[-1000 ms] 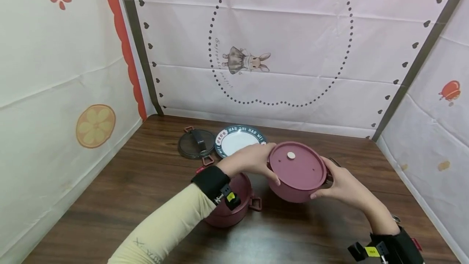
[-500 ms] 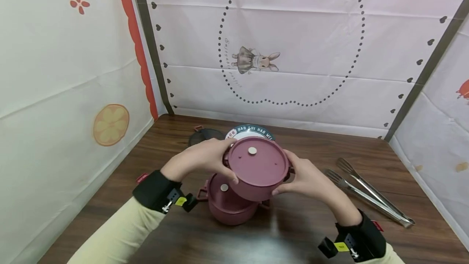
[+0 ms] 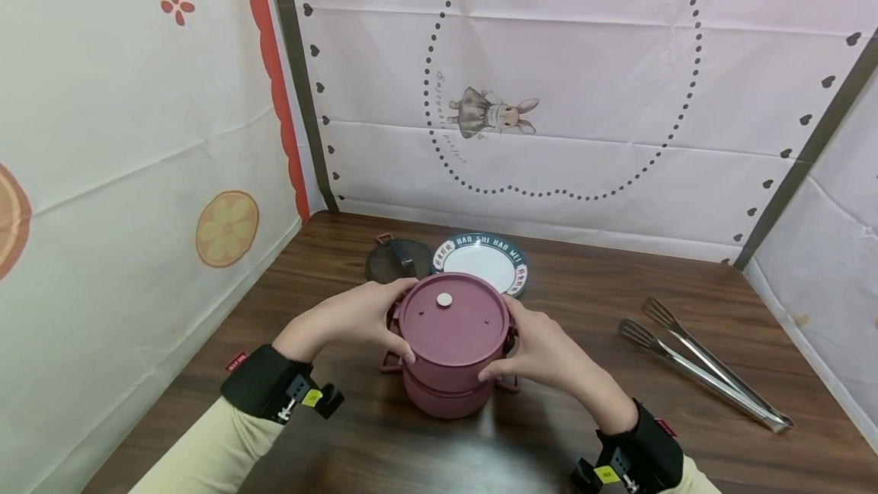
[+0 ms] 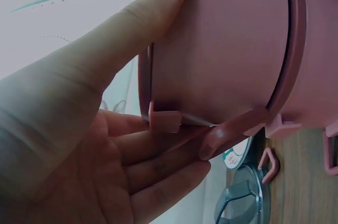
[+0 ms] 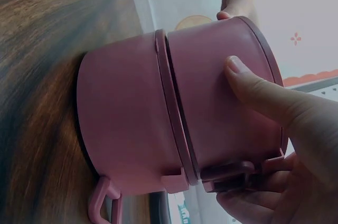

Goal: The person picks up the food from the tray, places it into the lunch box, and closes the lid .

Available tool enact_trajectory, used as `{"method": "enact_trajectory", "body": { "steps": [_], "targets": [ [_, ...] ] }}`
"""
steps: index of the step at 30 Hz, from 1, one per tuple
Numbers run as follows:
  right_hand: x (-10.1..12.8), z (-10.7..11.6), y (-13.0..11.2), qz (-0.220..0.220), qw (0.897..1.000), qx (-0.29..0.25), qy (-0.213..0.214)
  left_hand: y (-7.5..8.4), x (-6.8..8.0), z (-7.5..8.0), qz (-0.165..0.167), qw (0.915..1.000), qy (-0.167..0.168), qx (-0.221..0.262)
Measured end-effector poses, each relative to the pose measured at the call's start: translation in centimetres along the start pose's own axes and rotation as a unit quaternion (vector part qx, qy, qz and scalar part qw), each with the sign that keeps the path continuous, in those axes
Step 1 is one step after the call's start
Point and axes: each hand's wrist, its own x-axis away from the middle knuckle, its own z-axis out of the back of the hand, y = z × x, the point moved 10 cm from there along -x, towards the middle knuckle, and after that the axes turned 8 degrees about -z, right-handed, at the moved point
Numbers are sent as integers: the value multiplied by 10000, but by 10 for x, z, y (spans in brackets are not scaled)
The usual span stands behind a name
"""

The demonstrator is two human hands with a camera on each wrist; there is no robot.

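Two dark pink round containers stand stacked on the brown table [image 3: 384, 448]. The upper container [image 3: 453, 334], lidded, with a white button on top, sits on the lower container [image 3: 446, 401]. My left hand [image 3: 357, 315] grips the upper container's left side, thumb near its top rim [image 4: 158, 7]. My right hand [image 3: 542, 349] grips its right side, fingers curled round its wall [image 5: 248, 84]. The right wrist view shows the seam between the upper container [image 5: 222, 102] and the lower container [image 5: 127, 123]. Pink clasps hang at the lower container's sides.
A dark lid with a handle [image 3: 396, 259] and a white plate with a lettered dark rim [image 3: 483, 259] lie behind the stack. Metal tongs [image 3: 700, 370] lie at the right. Patterned cloth walls close the table on three sides.
Both hands carried the upper container leftward from the table's right and lowered it onto the lower one. The head view shifted left.
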Motion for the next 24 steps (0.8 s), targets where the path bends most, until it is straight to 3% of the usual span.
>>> {"method": "enact_trajectory", "body": {
  "steps": [14,24],
  "targets": [
    [3,-6,1,-49,9997,-116,-190,-3,6,-5,84,9993,-74,357],
    [9,-14,5,-122,9942,-876,-615,-14,15,-17,-105,9977,-89,668]
  ]
}}
